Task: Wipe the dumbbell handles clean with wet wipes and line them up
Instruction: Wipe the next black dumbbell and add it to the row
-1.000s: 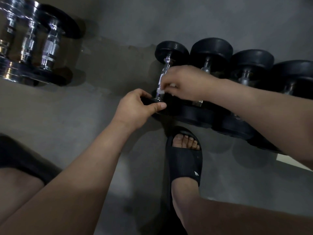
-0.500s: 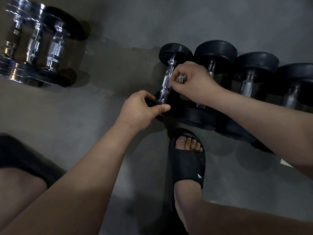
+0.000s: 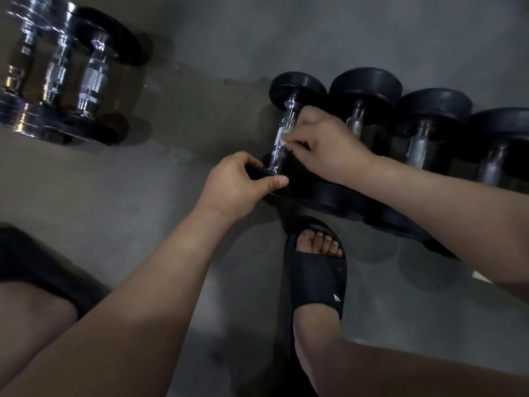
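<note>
Wiping the shiny handle [image 3: 278, 154] of the small dumbbell [image 3: 297, 85] at the left end of the row of black dumbbells [image 3: 435, 107] on the floor [image 3: 200, 124]. Lying flat there, right beside the next one in line, likely so as to be in its place once clean. Rubbing with a little white wet wipe [image 3: 286, 140], pinched against the middle of the bar by the right hand [image 3: 326, 147] with curled fingers (showing only a small bit of white, so hard to tell how big). Gripping the near black end [image 3: 263, 173] with the left hand [image 3: 237, 187], with the thumb along the near side and the fingers curled over the top, most likely to stop any rolling during the rub. Reaching in with the right arm from the right side, over the other black weights. Coming up with the left arm from below, with the wrist bent a little. Squatting close, by the look of it, with one foot in a black slipper [image 3: 315, 282] just in front of the row. Well apart, at the top left, three silver dumbbells [image 3: 91, 78] side by side, a bit blurry. Part way through the job, at a guess, with duller handles to the right to do.
</note>
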A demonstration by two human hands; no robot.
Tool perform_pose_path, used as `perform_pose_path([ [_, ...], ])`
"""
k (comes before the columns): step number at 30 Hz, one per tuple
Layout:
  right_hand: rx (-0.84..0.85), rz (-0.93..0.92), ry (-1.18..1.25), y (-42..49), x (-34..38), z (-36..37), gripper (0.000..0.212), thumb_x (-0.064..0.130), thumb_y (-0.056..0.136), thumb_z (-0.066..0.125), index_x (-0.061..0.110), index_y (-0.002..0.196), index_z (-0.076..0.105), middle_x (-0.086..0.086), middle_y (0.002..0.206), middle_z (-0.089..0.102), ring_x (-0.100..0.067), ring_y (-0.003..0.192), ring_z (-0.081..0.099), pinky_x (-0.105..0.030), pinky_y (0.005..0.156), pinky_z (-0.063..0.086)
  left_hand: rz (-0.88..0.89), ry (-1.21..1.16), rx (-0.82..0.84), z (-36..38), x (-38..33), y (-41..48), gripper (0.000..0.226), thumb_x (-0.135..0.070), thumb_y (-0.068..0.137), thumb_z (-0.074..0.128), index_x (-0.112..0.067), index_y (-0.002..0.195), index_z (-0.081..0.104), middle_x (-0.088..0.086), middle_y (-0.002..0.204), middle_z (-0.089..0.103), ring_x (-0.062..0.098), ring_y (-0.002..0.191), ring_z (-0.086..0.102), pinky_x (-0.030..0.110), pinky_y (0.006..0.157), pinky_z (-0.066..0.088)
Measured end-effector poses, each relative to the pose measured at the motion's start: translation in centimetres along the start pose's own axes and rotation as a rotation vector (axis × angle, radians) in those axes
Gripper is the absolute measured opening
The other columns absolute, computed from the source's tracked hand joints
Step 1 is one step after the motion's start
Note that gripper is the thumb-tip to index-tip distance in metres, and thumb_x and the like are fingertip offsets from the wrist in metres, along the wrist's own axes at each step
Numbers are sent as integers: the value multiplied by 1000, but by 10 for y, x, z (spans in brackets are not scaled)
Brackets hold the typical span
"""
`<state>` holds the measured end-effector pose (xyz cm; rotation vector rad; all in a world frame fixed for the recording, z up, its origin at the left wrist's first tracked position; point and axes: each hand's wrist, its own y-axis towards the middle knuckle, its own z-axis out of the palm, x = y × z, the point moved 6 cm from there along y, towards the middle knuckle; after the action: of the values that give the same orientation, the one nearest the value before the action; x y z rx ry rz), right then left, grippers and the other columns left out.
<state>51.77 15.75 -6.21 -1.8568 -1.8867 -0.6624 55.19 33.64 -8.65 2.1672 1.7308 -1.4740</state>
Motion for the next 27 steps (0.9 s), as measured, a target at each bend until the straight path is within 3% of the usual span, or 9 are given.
perform_pose_path([
  [3,115,-155,-41,3,4,0,12,8,89,71,7,98,78,-12,93,60,-24,79,63,-38,68,55,-6,5,4,0,0,-1,54,-58,65,86,-22,102,68,-3,96,70,13,88,66,27,73,51],
  [8,21,-28,-51,14,-4,-2,12,11,89,69,7,92,79,-13,90,58,-27,78,61,-35,68,51,-6,25,1,-2,-6,-4,53,-55,69,85,-21,105,68,-6,97,68,11,88,64,19,67,46],
  [13,366,-233,-25,1,19,8,16,21,93,64,16,95,79,-5,93,57,-19,80,61,-35,71,52,-27,20,-6,-2,-7,-6,47,-51,69,86,-22,101,68,-9,90,69,7,85,65,20,67,48],
  [18,181,-65,-120,17,3,-8,16,16,91,65,8,85,78,-13,92,57,-27,83,60,-32,70,45,-27,6,-33,-2,-10,-11,47,-49,71,86,-19,103,68,-8,90,69,11,87,66,22,69,48],
  [23,363,-241,-88,-4,28,8,19,19,92,62,13,87,79,-9,90,57,-24,77,60,-36,68,50,-53,68,-38,-4,-12,-11,71,-52,71,85,-12,124,61,0,112,65,15,100,61,24,80,45],
  [27,152,-31,-154,17,-2,-5,19,17,94,62,6,88,77,-14,96,57,-30,83,60,-35,70,47,-76,115,-17,-6,-14,-11,72,-57,70,83,-11,122,63,3,113,67,20,104,63,32,89,52],
])
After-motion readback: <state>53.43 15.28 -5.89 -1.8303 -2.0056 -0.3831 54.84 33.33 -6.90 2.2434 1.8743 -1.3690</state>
